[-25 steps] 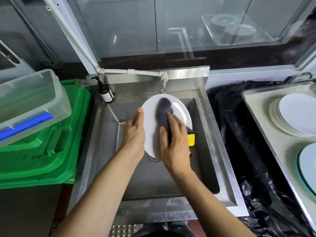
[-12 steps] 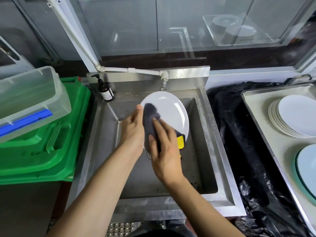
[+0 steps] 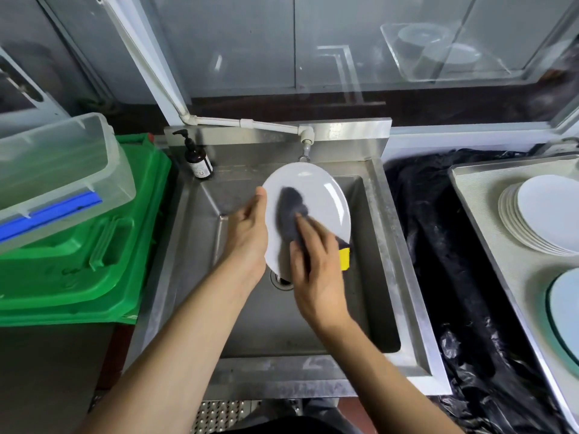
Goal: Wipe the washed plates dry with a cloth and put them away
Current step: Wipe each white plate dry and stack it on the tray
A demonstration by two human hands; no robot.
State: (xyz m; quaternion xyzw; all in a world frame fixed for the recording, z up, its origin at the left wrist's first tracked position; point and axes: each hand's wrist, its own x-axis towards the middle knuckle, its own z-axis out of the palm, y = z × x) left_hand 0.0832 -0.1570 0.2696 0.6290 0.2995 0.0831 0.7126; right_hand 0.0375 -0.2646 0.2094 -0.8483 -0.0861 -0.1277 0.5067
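A white oval plate (image 3: pixel 316 192) is held tilted over the steel sink (image 3: pixel 388 245). My left hand (image 3: pixel 247 236) grips its left rim, thumb on the front. My right hand (image 3: pixel 313 270) presses a dark grey cloth (image 3: pixel 291 208) with a yellow patch (image 3: pixel 344 259) flat against the plate's face, fingers laid over the cloth. A stack of white plates (image 3: pixel 542 220) lies on the tray (image 3: pixel 482 195) at the right.
A tap (image 3: pixel 305 142) hangs just above the plate. A brown pump bottle (image 3: pixel 198 161) stands at the sink's back left corner. Green crate (image 3: pixel 94 261) with a clear tub (image 3: pixel 59 170) sits on the left. Black plastic sheet (image 3: pixel 445 245) and a pale glass-rimmed plate (image 3: pixel 567 305) lie right.
My right hand slid the cloth leftward across the plate, then back toward the middle. The plate stays tilted in my left hand.
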